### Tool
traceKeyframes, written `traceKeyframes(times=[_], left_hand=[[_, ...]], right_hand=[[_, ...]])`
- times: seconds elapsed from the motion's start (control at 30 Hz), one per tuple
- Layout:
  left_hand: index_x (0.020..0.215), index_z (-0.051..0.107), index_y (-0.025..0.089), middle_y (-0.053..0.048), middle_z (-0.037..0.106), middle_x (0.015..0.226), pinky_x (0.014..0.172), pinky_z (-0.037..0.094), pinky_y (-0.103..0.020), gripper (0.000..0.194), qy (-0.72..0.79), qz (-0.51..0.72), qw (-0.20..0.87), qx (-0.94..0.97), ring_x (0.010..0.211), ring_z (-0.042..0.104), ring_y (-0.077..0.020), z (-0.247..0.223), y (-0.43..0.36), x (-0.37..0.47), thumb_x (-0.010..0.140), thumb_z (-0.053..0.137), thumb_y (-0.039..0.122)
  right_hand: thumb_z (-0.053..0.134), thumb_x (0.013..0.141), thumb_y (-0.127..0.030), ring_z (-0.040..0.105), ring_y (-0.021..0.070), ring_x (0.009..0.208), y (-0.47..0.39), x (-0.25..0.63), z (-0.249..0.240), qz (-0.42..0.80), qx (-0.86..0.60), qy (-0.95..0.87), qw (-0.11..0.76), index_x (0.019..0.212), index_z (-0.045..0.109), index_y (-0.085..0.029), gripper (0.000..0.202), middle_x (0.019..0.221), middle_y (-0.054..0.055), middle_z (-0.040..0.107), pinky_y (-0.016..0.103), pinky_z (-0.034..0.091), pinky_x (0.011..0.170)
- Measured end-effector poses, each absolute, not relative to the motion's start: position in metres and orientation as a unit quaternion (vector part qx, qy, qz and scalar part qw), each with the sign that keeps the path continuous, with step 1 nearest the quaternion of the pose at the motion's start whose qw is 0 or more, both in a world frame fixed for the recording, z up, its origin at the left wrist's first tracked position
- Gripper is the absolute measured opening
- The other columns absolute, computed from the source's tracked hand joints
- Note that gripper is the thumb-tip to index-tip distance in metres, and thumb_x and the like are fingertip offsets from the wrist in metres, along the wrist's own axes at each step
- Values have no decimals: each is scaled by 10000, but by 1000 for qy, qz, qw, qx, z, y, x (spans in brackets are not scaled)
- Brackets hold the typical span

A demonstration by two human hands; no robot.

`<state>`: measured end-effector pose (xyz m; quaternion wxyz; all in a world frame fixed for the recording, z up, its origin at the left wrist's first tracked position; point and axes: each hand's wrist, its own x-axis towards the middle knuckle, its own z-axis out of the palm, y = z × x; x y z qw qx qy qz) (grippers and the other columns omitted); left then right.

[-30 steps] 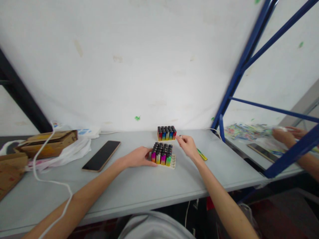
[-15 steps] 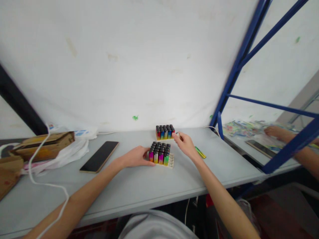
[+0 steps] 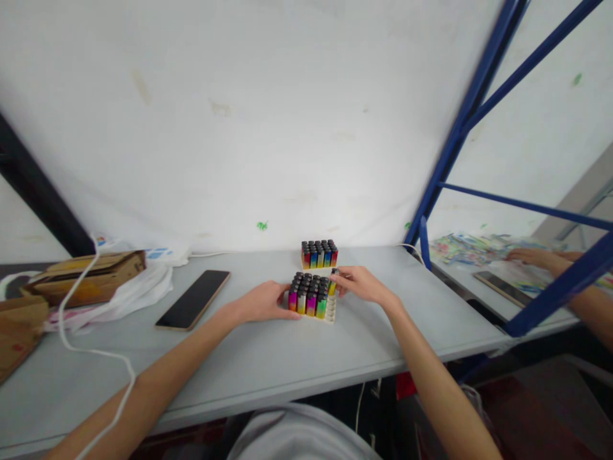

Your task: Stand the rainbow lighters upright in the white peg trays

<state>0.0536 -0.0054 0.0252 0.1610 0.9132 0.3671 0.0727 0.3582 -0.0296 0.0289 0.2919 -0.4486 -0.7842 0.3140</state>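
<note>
Several upright lighters with black tops and bright bodies (image 3: 311,304) fill most of a white slotted tray (image 3: 330,317). My left hand (image 3: 269,301) holds the tray's left side, thumb at the front corner. A yellow lighter (image 3: 332,285) is pinched in the fingertips of my right hand (image 3: 360,283), upright above the tray's back right corner. Whether its base touches a slot is unclear. Behind stands a second tray full of lighters (image 3: 319,256), touched by neither hand.
A black phone (image 3: 193,300) lies left on the grey table (image 3: 258,367). Further left are cardboard boxes (image 3: 90,278), a plastic bag (image 3: 143,292) and a white cable (image 3: 93,353). Blue frame bars (image 3: 445,147) rise at the right; beyond them are another person's hand (image 3: 534,257) and a phone (image 3: 501,288).
My right hand has moved down and nearer, bringing a lighter from beside the back tray to the front tray's right edge. The yellow-green item on the table no longer shows.
</note>
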Motion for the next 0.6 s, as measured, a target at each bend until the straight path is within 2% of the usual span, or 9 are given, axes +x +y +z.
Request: traceKeyframes(times=[0.1, 0.27, 0.4, 0.6], left_hand=[[1010, 671, 181, -12, 661, 732, 582, 350, -273, 585, 369, 70, 154, 914, 652, 594, -212, 26, -6, 54, 794, 668, 725], [1021, 674, 183, -27, 689, 776, 599, 374, -274, 585, 369, 66, 149, 915, 688, 626, -224, 25, -6, 53, 801, 658, 725], [1041, 680, 184, -41, 711, 808, 604, 384, -282, 615, 373, 68, 142, 914, 708, 645, -237, 22, -4, 53, 788, 656, 744], [1045, 675, 181, -48, 714, 815, 613, 392, -285, 615, 371, 66, 142, 916, 715, 651, -244, 24, -5, 54, 791, 661, 740]], right_hand=[[528, 971, -640, 741, 211, 759, -30, 363, 29, 347, -436, -779, 288, 935, 668, -173, 488, 853, 67, 756, 315, 580, 727], [545, 969, -619, 740, 211, 750, -37, 364, 40, 317, -438, -783, 308, 874, 685, -155, 494, 831, 91, 769, 314, 571, 732], [557, 971, -587, 726, 209, 711, -39, 363, 44, 315, -444, -797, 262, 810, 695, -152, 484, 747, 75, 758, 302, 547, 709], [570, 980, -480, 698, 181, 680, -38, 362, 45, 258, -463, -821, 213, 797, 713, -153, 401, 785, 69, 778, 261, 488, 643]])
